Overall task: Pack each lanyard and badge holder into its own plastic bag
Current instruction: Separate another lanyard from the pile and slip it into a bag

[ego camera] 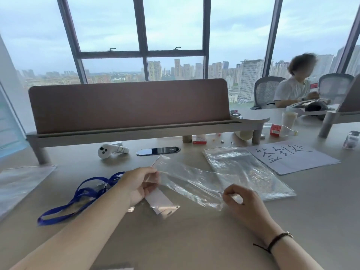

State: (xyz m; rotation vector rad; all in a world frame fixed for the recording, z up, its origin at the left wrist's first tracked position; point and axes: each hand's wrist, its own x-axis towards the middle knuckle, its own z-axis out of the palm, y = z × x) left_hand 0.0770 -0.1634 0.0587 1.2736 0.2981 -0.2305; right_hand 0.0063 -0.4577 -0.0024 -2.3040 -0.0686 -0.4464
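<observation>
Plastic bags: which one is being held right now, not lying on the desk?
The clear bag stretched between the left hand and right hand, both pinching its ends. The other bags lie flat in a stack just behind it, untouched.

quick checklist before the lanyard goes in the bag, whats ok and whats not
1. Bag held at both ends: ok. The left hand and right hand each pinch the clear plastic bag.
2. Bag mouth open: cannot tell, the film is stretched flat and blurred.
3. Blue lanyard within reach: ok, it lies on the table beside the left forearm.
4. Badge holder attached to the lanyard: cannot tell.
5. A hand free to lift the lanyard: not ok.
6. Spare bags ready: ok.
</observation>
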